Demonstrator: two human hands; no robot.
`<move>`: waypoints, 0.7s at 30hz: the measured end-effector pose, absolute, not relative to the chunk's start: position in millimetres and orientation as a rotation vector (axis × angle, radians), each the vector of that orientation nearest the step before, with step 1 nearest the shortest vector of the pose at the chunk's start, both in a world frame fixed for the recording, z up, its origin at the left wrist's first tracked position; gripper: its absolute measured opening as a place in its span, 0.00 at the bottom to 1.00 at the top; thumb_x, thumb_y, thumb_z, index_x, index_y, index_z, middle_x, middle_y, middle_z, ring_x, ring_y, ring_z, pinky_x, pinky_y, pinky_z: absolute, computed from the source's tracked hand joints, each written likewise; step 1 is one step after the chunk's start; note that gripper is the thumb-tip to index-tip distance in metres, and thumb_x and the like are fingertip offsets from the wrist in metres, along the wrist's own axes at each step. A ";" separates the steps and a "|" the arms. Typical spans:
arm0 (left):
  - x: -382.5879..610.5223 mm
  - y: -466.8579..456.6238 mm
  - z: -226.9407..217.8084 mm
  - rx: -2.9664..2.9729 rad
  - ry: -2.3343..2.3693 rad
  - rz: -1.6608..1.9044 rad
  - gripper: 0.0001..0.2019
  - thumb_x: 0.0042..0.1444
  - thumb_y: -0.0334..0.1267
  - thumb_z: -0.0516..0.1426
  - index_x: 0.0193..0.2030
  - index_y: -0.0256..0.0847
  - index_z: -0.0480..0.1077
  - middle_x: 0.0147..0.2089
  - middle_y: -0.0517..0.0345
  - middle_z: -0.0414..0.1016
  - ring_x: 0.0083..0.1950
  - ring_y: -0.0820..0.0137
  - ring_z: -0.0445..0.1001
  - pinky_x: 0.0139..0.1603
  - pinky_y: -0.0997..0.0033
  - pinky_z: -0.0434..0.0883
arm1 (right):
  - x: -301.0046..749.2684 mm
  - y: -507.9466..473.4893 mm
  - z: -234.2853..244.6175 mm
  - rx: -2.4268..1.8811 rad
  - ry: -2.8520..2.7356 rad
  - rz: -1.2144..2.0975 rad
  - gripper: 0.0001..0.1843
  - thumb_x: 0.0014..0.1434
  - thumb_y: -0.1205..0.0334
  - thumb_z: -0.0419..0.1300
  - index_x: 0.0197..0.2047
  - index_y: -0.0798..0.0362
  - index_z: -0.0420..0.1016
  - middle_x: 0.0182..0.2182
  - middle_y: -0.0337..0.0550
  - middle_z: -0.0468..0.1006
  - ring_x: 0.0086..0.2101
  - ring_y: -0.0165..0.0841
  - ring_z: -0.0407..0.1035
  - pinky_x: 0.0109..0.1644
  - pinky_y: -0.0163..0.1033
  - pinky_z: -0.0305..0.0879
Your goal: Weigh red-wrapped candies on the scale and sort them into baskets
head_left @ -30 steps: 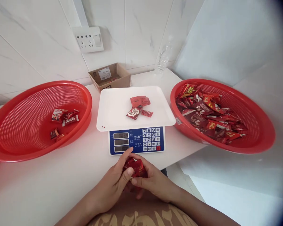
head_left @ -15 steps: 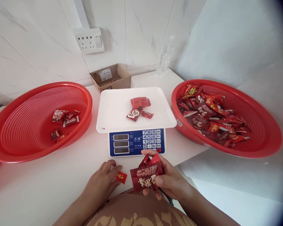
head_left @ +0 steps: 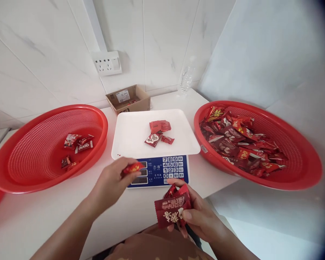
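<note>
Pinched between the fingers of my left hand [head_left: 112,184] is a small red candy packet [head_left: 133,167], held up over the left end of the scale's blue panel and covering part of its displays. My right hand [head_left: 199,211] is closed around several wrapped candies [head_left: 173,209], a dark red packet with pale lettering in front, just below the scale. The digital scale [head_left: 157,177] stands in the middle of the table. On its white tray [head_left: 130,133] lie a few wrapped candies [head_left: 160,126], clustered right of centre.
At right, a red perforated basket [head_left: 300,155] holds many wrapped candies [head_left: 233,133]. The left red basket [head_left: 38,144] contains a few packets [head_left: 83,146]. Behind the scale are a cardboard box [head_left: 134,104] and a clear plastic bottle [head_left: 186,81]. A power socket [head_left: 107,64] is on the tiled wall.
My left hand has lifted the small red candy packet off the table and moved it up to the scale panel. My right hand keeps its candies. The view has tilted slightly upward.
</note>
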State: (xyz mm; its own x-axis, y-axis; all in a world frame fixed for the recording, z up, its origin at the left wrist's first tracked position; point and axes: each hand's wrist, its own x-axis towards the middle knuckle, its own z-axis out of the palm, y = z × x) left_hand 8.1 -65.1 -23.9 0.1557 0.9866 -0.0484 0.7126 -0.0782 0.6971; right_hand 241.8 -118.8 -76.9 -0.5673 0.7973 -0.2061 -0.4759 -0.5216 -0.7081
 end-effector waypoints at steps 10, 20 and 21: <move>29.3 -34.8 -10.7 1.866 1.585 0.807 0.13 0.60 0.46 0.55 0.45 0.43 0.72 0.40 0.57 0.74 0.30 0.73 0.66 0.34 0.70 0.66 | 247.6 -130.0 -82.5 -0.855 -0.812 1.996 0.38 0.49 0.50 0.70 0.60 0.46 0.60 0.31 0.39 0.77 0.28 0.33 0.76 0.20 0.28 0.63; 39.8 -110.4 -48.3 1.290 1.224 0.441 0.10 0.58 0.45 0.57 0.44 0.44 0.69 0.37 0.59 0.75 0.36 0.69 0.69 0.36 0.70 0.68 | 232.2 -121.1 -81.3 -1.175 -1.042 1.922 0.38 0.50 0.52 0.69 0.62 0.46 0.63 0.38 0.40 0.78 0.32 0.32 0.73 0.31 0.37 0.69; 38.6 -113.2 -50.8 1.240 1.231 0.455 0.09 0.57 0.43 0.57 0.41 0.43 0.68 0.36 0.60 0.74 0.35 0.69 0.68 0.35 0.70 0.68 | 231.0 -121.1 -81.8 -1.176 -1.081 1.930 0.37 0.50 0.53 0.69 0.61 0.46 0.63 0.39 0.41 0.78 0.33 0.33 0.73 0.36 0.40 0.70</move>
State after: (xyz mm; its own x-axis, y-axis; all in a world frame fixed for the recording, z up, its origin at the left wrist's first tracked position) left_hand 38.6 -113.2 -50.8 0.3487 0.8222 -0.4498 0.3321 0.3404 0.8797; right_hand 231.0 -121.1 -81.8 -0.4064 0.8234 -0.3960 -0.0923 -0.4682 -0.8788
